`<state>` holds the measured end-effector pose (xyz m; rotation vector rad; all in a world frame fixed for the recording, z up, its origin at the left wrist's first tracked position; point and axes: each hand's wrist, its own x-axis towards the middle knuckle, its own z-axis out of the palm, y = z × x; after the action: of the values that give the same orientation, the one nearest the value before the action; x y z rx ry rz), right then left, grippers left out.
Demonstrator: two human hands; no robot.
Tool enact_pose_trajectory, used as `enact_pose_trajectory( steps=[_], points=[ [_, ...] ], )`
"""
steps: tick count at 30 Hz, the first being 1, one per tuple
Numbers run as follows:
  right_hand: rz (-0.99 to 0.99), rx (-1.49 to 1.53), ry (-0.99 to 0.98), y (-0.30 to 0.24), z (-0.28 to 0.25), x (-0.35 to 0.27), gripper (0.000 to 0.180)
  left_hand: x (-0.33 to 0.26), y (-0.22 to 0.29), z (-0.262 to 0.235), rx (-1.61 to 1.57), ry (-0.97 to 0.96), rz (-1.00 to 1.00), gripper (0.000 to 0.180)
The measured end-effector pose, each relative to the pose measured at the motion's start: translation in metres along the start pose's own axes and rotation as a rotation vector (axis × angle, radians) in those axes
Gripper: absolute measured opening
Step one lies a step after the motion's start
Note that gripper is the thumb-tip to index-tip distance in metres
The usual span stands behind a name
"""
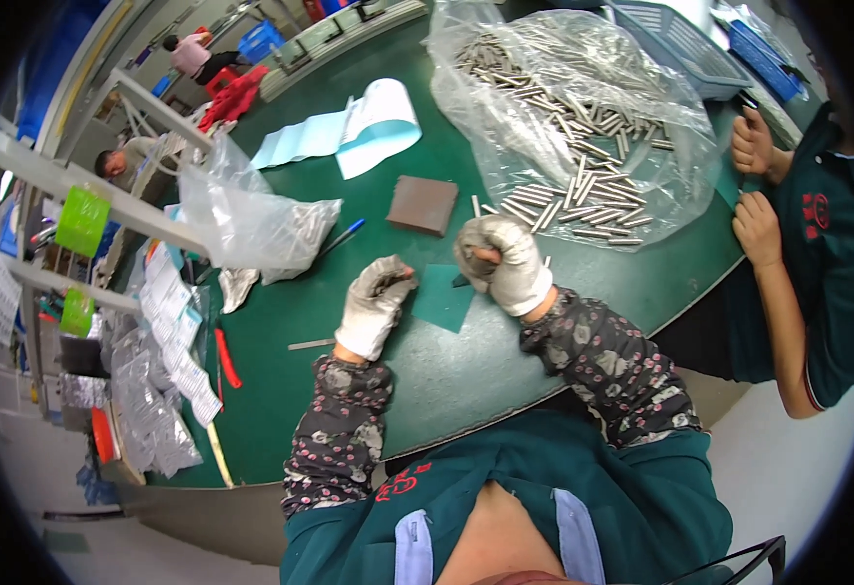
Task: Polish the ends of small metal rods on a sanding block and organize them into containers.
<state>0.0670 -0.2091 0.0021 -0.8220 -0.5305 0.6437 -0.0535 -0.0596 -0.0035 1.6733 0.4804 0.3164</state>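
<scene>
My left hand (pixel 376 304), in a white glove with bare fingertips, has its fingers curled together beside a small green square sheet (pixel 442 300). Whatever it may pinch is too small to make out. My right hand (pixel 505 261), gloved the same way, is closed at the sheet's upper right; a small dark tip pokes out near its fingers, its kind unclear. Just beyond the hands lies a brown rectangular block (pixel 423 205). Many short metal pins (pixel 583 203) spread over a clear plastic bag (pixel 676 185), the nearest ones close to my right hand.
A blue pen (pixel 342 237) and a plastic bag of parts (pixel 252 219) lie left, with red-handled pliers (pixel 226 359) nearer. Light-blue paper (pixel 373 127) curls at the back. A grey basket (pixel 680 49) stands far right. A co-worker's hands (pixel 758 229) are at the right edge.
</scene>
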Motion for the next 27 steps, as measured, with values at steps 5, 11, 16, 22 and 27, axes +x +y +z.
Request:
enact_pose_trajectory(
  steps=[5, 11, 16, 22, 27],
  points=[
    [-0.034, -0.004, -0.111, 0.005, 0.001, 0.003, 0.041, 0.004, -0.019, -0.009, -0.06, -0.001, 0.23, 0.018],
    [0.0, -0.016, 0.077, -0.006, 0.0, -0.004, 0.043, 0.012, -0.015, 0.004, -0.003, -0.123, 0.346, 0.019],
    [-0.02, 0.042, 0.003, -0.001, 0.0, 0.001, 0.043, 0.007, -0.012, 0.004, -0.125, -0.02, 0.144, 0.021],
    [-0.016, 0.03, 0.027, -0.002, 0.001, 0.001, 0.044, 0.004, -0.001, 0.005, -0.143, -0.091, 0.155, 0.019],
    [-0.027, 0.049, -0.007, 0.001, -0.005, -0.001, 0.033, 0.007, -0.003, 0.004, -0.067, -0.103, 0.264, 0.022]
  ],
)
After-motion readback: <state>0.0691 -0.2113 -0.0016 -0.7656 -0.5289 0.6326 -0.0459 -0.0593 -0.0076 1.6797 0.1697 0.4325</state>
